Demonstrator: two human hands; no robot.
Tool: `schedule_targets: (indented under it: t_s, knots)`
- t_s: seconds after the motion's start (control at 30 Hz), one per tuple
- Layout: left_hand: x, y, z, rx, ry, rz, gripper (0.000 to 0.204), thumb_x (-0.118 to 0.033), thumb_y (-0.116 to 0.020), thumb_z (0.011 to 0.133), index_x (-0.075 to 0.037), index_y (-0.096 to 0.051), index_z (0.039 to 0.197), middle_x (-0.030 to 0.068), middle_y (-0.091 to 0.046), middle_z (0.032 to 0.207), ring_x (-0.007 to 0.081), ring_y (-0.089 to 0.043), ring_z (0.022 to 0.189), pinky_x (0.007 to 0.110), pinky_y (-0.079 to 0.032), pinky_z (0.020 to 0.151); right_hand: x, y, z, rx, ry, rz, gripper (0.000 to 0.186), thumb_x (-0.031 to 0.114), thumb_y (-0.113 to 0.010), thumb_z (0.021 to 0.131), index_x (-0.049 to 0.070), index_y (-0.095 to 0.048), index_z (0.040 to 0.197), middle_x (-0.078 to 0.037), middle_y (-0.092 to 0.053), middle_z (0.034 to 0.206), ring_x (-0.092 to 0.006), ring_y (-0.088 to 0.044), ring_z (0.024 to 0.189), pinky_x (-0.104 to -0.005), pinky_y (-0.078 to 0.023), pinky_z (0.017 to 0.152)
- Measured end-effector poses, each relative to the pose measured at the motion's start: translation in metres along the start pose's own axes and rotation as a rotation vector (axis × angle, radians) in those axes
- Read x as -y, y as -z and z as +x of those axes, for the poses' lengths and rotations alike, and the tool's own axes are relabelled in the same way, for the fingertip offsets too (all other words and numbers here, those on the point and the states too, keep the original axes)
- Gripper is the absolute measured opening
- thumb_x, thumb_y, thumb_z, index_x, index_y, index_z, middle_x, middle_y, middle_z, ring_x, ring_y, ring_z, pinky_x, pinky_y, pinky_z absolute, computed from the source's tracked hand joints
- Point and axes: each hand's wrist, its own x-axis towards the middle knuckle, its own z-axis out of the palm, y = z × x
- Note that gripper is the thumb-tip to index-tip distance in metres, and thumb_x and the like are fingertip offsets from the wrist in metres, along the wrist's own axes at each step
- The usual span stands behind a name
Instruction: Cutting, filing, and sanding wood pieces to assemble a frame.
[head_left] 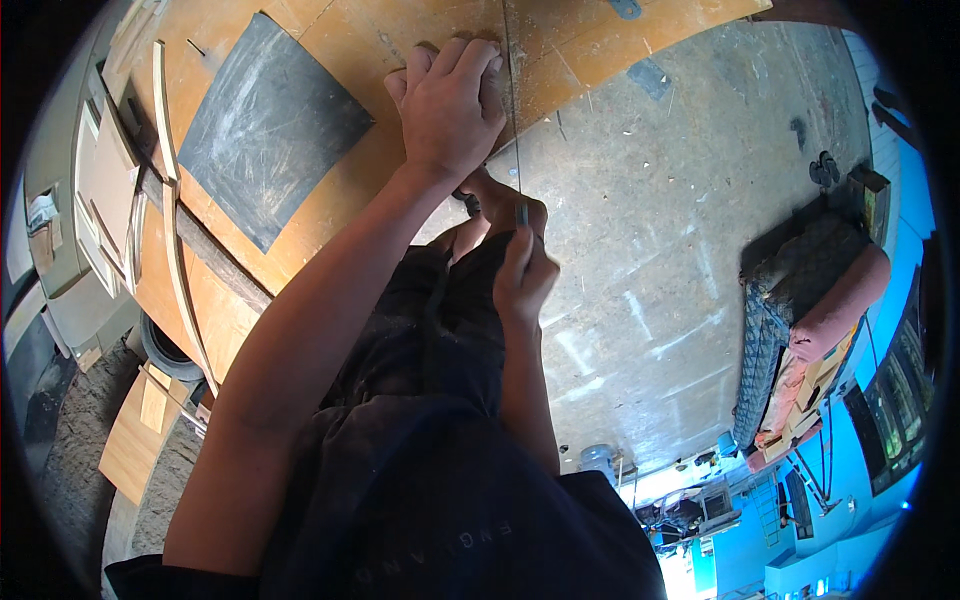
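Note:
My left hand [450,105] presses down on an orange-brown plywood sheet [330,50], fingers apart and bent at the knuckles, beside a thin straight line across the board. My right hand [525,275], lower down by my right leg, is closed on the grip of a tool [522,215]; a thin dark blade seems to run up from it, seen edge-on, so its shape is hard to tell. A scuffed dark grey square sheet [272,125] lies on the plywood left of my left hand. My bare foot [480,185] is under the board's edge, partly hidden by my wrist.
Bent wooden strips [172,230], stacked boards [105,190] and a tire [160,345] crowd the left. A concrete floor [650,250] spreads rightward to a worn sofa with pink padding [840,295]. A bucket [597,460] and a ladder [767,510] stand toward the lower right.

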Motion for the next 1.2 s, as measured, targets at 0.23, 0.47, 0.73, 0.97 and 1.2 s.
schedule_targets:
  t_s: [0.23, 0.47, 0.73, 0.97, 1.2]
  knots:
    - [0.009, -0.002, 0.003, -0.029, -0.013, 0.018, 0.015, -0.011, -0.064, 0.083, -0.019, -0.064, 0.096, -0.0033, -0.063, 0.092, 0.0267, -0.055, 0.09, 0.043, -0.034, 0.08, 0.011, -0.009, 0.032, 0.053, 0.066, -0.036, 0.031, 0.014, -0.05, 0.103, -0.004, -0.066, 0.083, -0.022, -0.063, 0.069, -0.0362, -0.06, 0.057, -0.0396, -0.044, 0.054]
    - [0.001, 0.002, 0.004, 0.05, 0.014, 0.043, 0.008, -0.02, -0.061, 0.094, -0.017, -0.065, 0.099, 0.0004, -0.067, 0.097, 0.0307, -0.058, 0.095, 0.045, -0.036, 0.082, 0.006, -0.013, 0.038, 0.017, 0.092, -0.056, 0.045, 0.028, -0.048, 0.106, -0.003, -0.063, 0.078, -0.015, -0.061, 0.061, -0.0205, -0.059, 0.052, -0.0364, -0.043, 0.049]
    - [0.004, -0.001, 0.003, -0.042, -0.016, 0.026, 0.01, -0.013, -0.063, 0.085, -0.018, -0.063, 0.093, -0.002, -0.063, 0.089, 0.0273, -0.055, 0.087, 0.043, -0.034, 0.078, -0.007, 0.015, -0.01, 0.094, -0.037, -0.021, 0.048, 0.027, -0.049, 0.106, -0.004, -0.061, 0.072, -0.015, -0.059, 0.057, -0.0184, -0.055, 0.05, -0.0369, -0.041, 0.048]
    - [0.008, -0.004, 0.004, -0.04, -0.016, 0.021, 0.009, -0.015, -0.062, 0.088, -0.019, -0.064, 0.095, -0.0015, -0.063, 0.09, 0.0281, -0.056, 0.088, 0.043, -0.034, 0.079, 0.014, -0.017, 0.051, 0.133, -0.028, -0.024, 0.037, 0.018, -0.049, 0.104, -0.004, -0.065, 0.078, -0.015, -0.057, 0.061, -0.0216, -0.057, 0.058, -0.0366, -0.042, 0.055]
    - [0.007, 0.002, 0.005, 0.002, -0.016, 0.036, 0.008, -0.015, -0.061, 0.09, -0.018, -0.064, 0.097, -0.0006, -0.065, 0.092, 0.0293, -0.055, 0.088, 0.044, -0.035, 0.08, 0.006, 0.024, -0.009, 0.135, -0.133, 0.022, 0.047, 0.029, -0.045, 0.108, -0.005, -0.07, 0.088, -0.011, -0.062, 0.059, -0.012, -0.057, 0.056, -0.0333, -0.045, 0.052]
